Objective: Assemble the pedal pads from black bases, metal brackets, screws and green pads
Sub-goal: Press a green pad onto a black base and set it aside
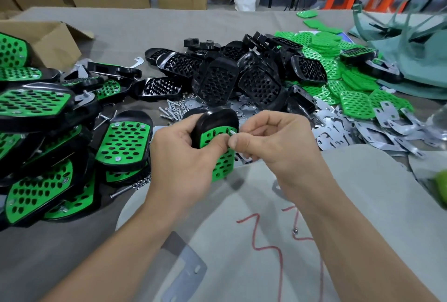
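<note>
— Above the counter (338, 205), centre stage: left hand (183, 154) curled round the black base (217, 120), green pad (223, 166) facing us!
— And right hand (273, 139) fingers pinch a screw (233, 132) at the pad's top edge.

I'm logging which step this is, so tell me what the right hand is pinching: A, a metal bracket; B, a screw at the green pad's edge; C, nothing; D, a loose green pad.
B: the right hand pinches a small silver screw at the green pad on the black base that the left hand grips.
</note>
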The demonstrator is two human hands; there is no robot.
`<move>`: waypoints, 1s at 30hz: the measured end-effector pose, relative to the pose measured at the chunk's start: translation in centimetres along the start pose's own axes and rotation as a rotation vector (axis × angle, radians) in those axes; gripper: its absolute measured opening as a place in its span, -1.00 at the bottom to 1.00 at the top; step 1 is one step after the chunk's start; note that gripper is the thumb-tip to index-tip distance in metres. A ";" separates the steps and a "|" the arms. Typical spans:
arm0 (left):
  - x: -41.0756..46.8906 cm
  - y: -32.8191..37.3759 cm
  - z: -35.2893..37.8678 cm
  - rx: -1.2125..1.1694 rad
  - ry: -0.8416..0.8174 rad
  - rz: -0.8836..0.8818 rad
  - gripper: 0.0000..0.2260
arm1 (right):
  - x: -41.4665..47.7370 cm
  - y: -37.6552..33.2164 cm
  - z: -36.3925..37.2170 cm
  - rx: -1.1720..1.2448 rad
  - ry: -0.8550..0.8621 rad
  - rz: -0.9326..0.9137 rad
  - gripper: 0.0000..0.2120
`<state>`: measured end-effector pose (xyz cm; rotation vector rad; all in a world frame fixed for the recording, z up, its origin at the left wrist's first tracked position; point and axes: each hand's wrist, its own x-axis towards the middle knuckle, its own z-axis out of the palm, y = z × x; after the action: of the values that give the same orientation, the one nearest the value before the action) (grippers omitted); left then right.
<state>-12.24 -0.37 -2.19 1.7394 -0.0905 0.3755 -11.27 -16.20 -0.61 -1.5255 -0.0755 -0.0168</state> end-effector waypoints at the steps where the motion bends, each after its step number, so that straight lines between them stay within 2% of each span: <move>1: 0.0 0.1 0.0 -0.025 -0.005 -0.010 -0.81 | 0.0 0.1 -0.1 -0.007 0.011 0.001 -0.72; 2: 0.0 0.2 -0.1 -0.059 -0.016 -0.021 -0.80 | 0.1 0.2 -0.2 -0.010 0.002 0.004 -0.66; 4: -0.2 0.4 -0.1 -0.117 -0.052 -0.041 -0.79 | 0.2 0.3 -0.4 0.059 -0.122 0.029 -0.52; 7: -0.4 0.5 -0.2 -0.193 -0.077 -0.103 -0.80 | 0.0 0.0 -0.6 0.197 -0.332 0.099 -0.51; 11: -0.3 0.3 -0.4 -0.291 -0.083 -0.197 -0.80 | -0.1 0.3 -0.9 0.210 -0.332 0.114 -0.45; 19: 0.0 0.3 -0.8 -0.206 -0.074 -0.031 -0.79 | 0.0 0.6 -0.4 0.291 -0.353 0.052 -0.46; 22: 0.3 0.5 -0.6 -0.210 -0.025 -0.041 -0.80 | -0.2 0.3 0.1 0.261 -0.236 -0.003 -0.54; 25: 0.6 0.3 -0.6 -0.199 0.016 -0.054 -0.81 | -0.8 0.5 0.9 -0.117 0.140 -0.179 -0.75; 26: 0.7 0.3 -0.6 -0.195 0.018 -0.057 -0.81 | -1.1 0.6 1.3 -0.238 0.217 -0.246 -0.81; 30: 0.8 0.2 -0.7 -0.150 0.038 -0.043 -0.81 | -1.6 0.8 2.2 -0.507 0.271 -0.431 -0.89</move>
<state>-11.69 0.34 -1.71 1.5833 -0.0520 0.3612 -12.86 -14.05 -1.37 -1.9702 -0.1930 -0.6255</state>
